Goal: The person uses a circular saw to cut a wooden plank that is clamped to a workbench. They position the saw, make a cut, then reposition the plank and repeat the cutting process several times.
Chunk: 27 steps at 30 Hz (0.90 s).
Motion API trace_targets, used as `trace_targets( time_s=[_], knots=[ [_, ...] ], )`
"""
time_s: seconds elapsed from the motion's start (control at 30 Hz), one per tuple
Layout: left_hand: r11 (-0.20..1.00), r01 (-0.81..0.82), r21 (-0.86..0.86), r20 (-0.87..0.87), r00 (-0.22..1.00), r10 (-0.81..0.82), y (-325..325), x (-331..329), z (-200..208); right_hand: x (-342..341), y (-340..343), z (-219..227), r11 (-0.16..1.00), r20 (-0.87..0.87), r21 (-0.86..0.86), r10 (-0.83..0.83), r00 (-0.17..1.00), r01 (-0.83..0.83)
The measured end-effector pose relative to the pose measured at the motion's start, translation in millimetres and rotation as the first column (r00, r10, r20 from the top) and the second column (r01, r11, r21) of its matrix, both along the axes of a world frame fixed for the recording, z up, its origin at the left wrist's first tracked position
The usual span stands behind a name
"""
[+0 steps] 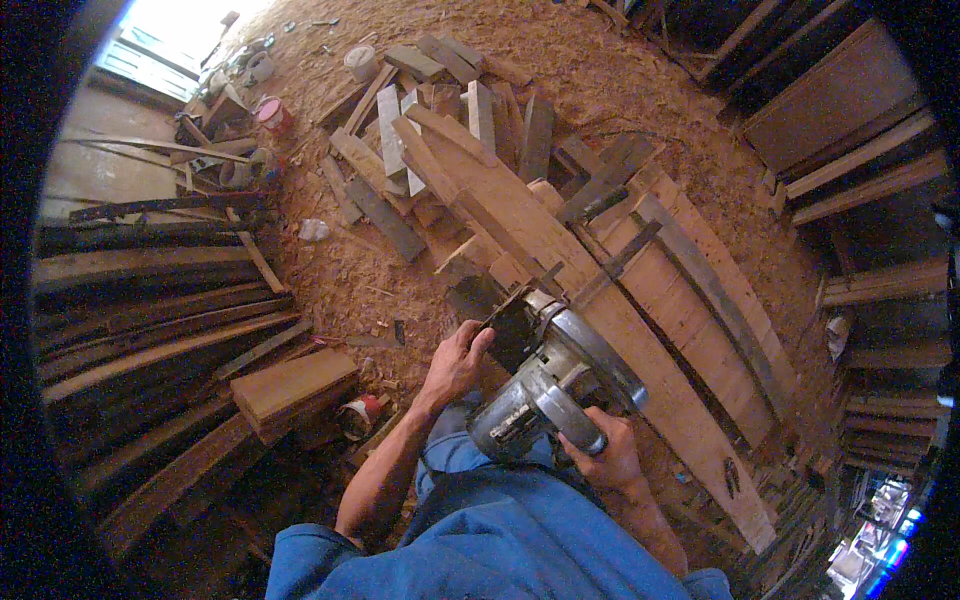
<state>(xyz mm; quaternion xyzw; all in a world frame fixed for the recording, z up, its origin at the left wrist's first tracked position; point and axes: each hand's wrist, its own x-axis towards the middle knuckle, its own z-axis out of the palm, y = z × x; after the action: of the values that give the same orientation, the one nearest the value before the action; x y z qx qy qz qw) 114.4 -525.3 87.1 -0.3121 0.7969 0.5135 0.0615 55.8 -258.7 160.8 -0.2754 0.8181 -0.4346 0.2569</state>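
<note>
A metal-bodied circular saw (pixel 508 412) is in front of my body, over the near edge of a long wooden plank (pixel 650 365). My right hand (pixel 612 452) is wrapped round its rear handle. With bent fingers, my left hand (pixel 462 358) grips the edge of the saw's dark base plate (pixel 510 335). The rounded blade guard (pixel 597 350) faces the plank, and the blade itself is hidden. Beyond the saw, a bar clamp (pixel 632 250) lies across the plank and the wide boards (pixel 690 290) beside it.
Offcut blocks (pixel 385 220) lie heaped ahead on the sawdust-covered floor (pixel 560 60). Stacked planks (pixel 160 330) fill the left side, with a thick timber block (pixel 293 385) at their near end. Boards (pixel 850 110) lean along the right. A red bucket (pixel 272 113) stands far left.
</note>
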Motion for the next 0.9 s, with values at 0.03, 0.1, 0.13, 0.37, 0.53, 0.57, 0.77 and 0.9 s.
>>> trace_targets(
  time_s=[0.03,0.1,0.13,0.37,0.53,0.57,0.77,0.9],
  knots=[
    [1.000,-0.003,-0.013,-0.013,1.000,0.003,0,0,0,0,0,1,1.000,-0.012,-0.001,0.003,1.000,-0.003],
    [1.000,-0.017,-0.024,-0.033,0.999,0.016,1,1,-2,-1,0,3,1.000,0.021,0.000,0.005,1.000,-0.005],
    [0.999,-0.017,-0.052,-0.040,0.999,0.015,2,1,-3,-1,1,3,1.000,0.033,-0.003,0.006,0.999,-0.006],
    [0.999,-0.015,0.030,-0.007,1.000,0.016,-3,4,-11,1,2,3,0.999,0.119,0.049,-0.002,0.993,-0.004],
    [1.000,-0.025,-0.008,-0.017,1.000,0.025,-2,5,-8,1,2,9,0.997,0.098,0.067,0.024,0.995,-0.031],
    [1.000,-0.026,0.005,-0.022,0.999,0.026,-2,5,-6,1,1,10,0.997,0.109,0.074,0.018,0.994,-0.026],
    [1.000,-0.014,0.026,0.018,1.000,0.014,-3,6,1,4,-3,18,0.999,0.069,0.046,-0.009,0.998,0.006],
    [0.999,-0.015,0.049,-0.020,1.000,0.016,-4,7,-4,5,-6,25,0.999,-0.018,0.035,-0.010,1.000,0.010]
  ],
)
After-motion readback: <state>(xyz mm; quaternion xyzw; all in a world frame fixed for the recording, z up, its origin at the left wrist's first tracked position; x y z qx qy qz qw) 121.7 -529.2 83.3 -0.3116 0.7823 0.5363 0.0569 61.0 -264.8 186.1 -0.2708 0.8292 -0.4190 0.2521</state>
